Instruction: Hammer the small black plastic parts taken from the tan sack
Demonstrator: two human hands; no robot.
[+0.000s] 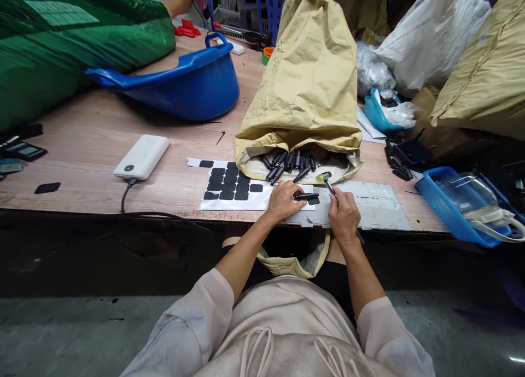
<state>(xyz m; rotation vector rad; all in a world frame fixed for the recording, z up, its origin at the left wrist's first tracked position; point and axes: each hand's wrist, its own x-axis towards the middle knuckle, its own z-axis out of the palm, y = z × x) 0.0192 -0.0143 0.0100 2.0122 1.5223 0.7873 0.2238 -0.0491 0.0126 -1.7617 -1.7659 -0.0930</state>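
My left hand (284,201) is closed on a slim black pen-like part (307,196), which lies sideways just above the table edge. In my right hand (344,216) is a small hammer (324,177) with a yellow-green head, gripped by its handle with the head pointing away from me. Left of my left hand lies a white sheet (213,205) with rows of black rounded squares (228,181). Beyond both hands, a tan sack (311,87) lies with its mouth towards me, and several black parts (289,161) spill from it.
A blue basin (192,87) and a white power bank (141,157) with a cable stand on the left. Grey tape strips (373,202) cover the table edge at right, near a blue basket (447,207). An open bag (283,265) sits at my lap.
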